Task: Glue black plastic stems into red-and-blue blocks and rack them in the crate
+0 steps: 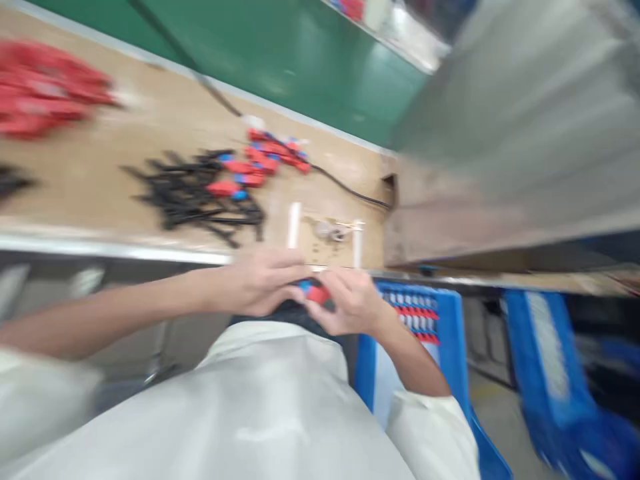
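Note:
At the table's front edge my two hands meet in front of my body. A small red and blue part (315,291) is pinched in the fingers of my right hand (350,300). My left hand (260,280) is closed, its fingertips against the blue end of the same part. Blur hides the part's exact kind. Just beyond the hands stands a small fixture (333,231) with two white posts. Left of it lies a pile of black stick-like pieces (195,190), and behind that a cluster of red and blue parts (260,160).
A heap of red pieces (45,90) lies on the table (135,153) at far left. A black cable (350,190) runs across the back. On my right, a blue crate (450,333) holds rows of red, blue and white parts. A large pale panel (515,133) stands at right.

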Motion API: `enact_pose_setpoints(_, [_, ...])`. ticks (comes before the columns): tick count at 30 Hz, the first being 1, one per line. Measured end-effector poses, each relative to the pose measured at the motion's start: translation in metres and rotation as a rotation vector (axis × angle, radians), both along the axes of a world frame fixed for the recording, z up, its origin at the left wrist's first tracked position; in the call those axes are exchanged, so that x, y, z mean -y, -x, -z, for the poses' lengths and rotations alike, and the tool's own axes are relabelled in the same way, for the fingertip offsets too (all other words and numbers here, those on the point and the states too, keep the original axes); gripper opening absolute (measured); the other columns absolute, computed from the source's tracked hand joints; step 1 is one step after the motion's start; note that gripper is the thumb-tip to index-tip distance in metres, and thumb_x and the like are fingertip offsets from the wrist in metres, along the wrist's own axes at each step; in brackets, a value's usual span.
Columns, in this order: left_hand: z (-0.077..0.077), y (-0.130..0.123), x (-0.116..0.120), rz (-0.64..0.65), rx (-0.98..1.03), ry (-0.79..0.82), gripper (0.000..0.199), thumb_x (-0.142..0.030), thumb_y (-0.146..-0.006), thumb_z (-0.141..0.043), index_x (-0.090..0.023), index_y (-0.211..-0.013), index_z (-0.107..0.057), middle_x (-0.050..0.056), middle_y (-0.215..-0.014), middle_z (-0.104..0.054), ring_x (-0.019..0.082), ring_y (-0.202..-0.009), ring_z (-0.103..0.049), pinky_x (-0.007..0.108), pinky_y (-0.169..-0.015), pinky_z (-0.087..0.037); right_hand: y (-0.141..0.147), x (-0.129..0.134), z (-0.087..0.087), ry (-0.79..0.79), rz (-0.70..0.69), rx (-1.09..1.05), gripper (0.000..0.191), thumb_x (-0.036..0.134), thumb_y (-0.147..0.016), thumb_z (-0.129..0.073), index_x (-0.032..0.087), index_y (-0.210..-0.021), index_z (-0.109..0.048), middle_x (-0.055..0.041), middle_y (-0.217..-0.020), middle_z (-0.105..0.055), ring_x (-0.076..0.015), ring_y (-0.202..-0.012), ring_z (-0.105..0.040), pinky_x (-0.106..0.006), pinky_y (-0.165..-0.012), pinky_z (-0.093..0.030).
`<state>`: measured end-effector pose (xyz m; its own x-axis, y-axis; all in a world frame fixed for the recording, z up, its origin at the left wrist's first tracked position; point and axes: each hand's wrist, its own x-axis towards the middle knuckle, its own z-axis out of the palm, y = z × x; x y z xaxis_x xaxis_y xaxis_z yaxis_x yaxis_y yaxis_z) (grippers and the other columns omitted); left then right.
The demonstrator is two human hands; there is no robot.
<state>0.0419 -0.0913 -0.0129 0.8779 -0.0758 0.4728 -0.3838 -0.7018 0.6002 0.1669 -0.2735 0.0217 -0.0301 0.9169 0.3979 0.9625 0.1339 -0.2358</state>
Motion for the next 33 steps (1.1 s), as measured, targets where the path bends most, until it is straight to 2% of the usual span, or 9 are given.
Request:
enact_pose_setpoints(2, [0.002,0.000,-0.002,0.108,0.011,-0.105,0.028,-0.036,-0.099,-0.048,-0.018,-0.109,-0.067,0.008,-0.082,-0.063,0.016,-0.073,-0.058,0.025,-0.069,-0.047,-0.002,-0.001,0.001,-0.014,0.027,0.016,0.023,0.030,-0.091,-0.059,0.017,-0.110,-0.057,-0.0065,-0.084,-0.070,-0.0176,-0.074,-0.067,-0.027,-0.062,-0.049])
enact_pose_setpoints(4, [0.006,-0.003,-0.012,0.105,-0.035,-0.136,0.029,-0.040,-0.097,-0.051,-0.016,-0.106,-0.065,0.009,-0.082,-0.060,0.018,-0.075,-0.057,0.026,-0.070,-0.047,-0.010,-0.006,0.004,-0.019,0.006,0.081,0.028,0.030,-0.090,-0.064,0.018,-0.115,-0.057,-0.0077,-0.091,-0.072,-0.0185,-0.080,-0.069,-0.027,-0.063,-0.047])
enact_pose_setpoints(11, [-0.001,0.001,-0.021,0.073,-0.117,-0.070,0.024,-0.033,-0.098,-0.049,-0.019,-0.089,-0.065,0.009,-0.079,-0.058,0.019,-0.075,-0.056,0.028,-0.066,-0.041,-0.019,-0.013,0.002,-0.143,-0.081,0.222,0.024,0.026,-0.084,-0.073,0.021,-0.105,-0.061,-0.0007,-0.076,-0.071,-0.0126,-0.064,-0.067,-0.024,-0.055,-0.042])
enact_pose_setpoints(17, [0.001,0.001,-0.025,0.155,-0.316,0.379,0.017,-0.031,-0.089,-0.063,-0.021,-0.076,-0.067,0.007,-0.076,-0.065,0.017,-0.070,-0.059,0.026,-0.070,-0.045,-0.016,-0.013,0.011,-0.032,-0.080,0.000,0.043,0.033,-0.086,-0.072,0.021,-0.125,-0.058,-0.0051,-0.090,-0.073,-0.0172,-0.074,-0.070,-0.025,-0.062,-0.053])
enact_pose_setpoints(20, [-0.001,-0.005,-0.034,0.215,-0.485,0.572,0.020,-0.035,-0.083,-0.071,-0.021,-0.068,-0.071,0.003,-0.066,-0.066,0.014,-0.061,-0.057,0.023,-0.060,-0.041,-0.016,-0.014,0.013,-0.003,-0.107,-0.013,0.044,0.031,-0.088,-0.070,0.020,-0.129,-0.056,-0.0068,-0.092,-0.073,-0.0185,-0.075,-0.070,-0.026,-0.063,-0.054])
enact_pose_setpoints(22, [-0.003,-0.008,-0.038,0.254,-0.571,0.610,0.023,-0.036,-0.082,-0.072,-0.020,-0.065,-0.071,0.001,-0.060,-0.065,0.012,-0.055,-0.054,0.023,-0.055,-0.037,-0.017,-0.014,0.012,0.004,-0.113,-0.003,0.041,0.033,-0.089,-0.069,0.020,-0.126,-0.057,-0.0075,-0.092,-0.072,-0.0188,-0.075,-0.070,-0.027,-0.060,-0.053])
enact_pose_setpoints(26, [-0.007,-0.007,-0.037,0.293,-0.511,0.487,0.023,-0.036,-0.089,-0.063,-0.020,-0.075,-0.072,0.005,-0.073,-0.068,0.015,-0.065,-0.058,0.024,-0.061,-0.040,-0.018,-0.017,0.008,-0.017,-0.128,0.029,0.037,0.035,-0.087,-0.071,0.019,-0.118,-0.060,-0.0066,-0.087,-0.071,-0.0170,-0.071,-0.068,-0.025,-0.055,-0.049])
enact_pose_setpoints(30, [-0.005,-0.004,-0.028,0.204,-0.356,0.254,0.038,-0.054,-0.082,-0.070,-0.021,-0.101,-0.072,0.011,-0.091,-0.066,0.020,-0.077,-0.060,0.028,-0.063,-0.040,-0.019,-0.021,0.006,-0.073,-0.116,0.070,0.028,0.034,-0.088,-0.068,0.019,-0.110,-0.061,-0.0030,-0.078,-0.069,-0.0127,-0.059,-0.062,-0.024,-0.051,-0.044])
enact_pose_setpoints(33, [0.002,-0.005,-0.023,0.215,-0.308,0.135,0.042,-0.060,-0.083,-0.066,-0.021,-0.099,-0.071,0.011,-0.089,-0.063,0.021,-0.078,-0.059,0.029,-0.060,-0.038,-0.017,-0.022,0.005,-0.084,-0.108,0.056,0.023,0.034,-0.087,-0.066,0.020,-0.105,-0.062,-0.0007,-0.071,-0.067,-0.0117,-0.053,-0.057,-0.024,-0.048,-0.040])
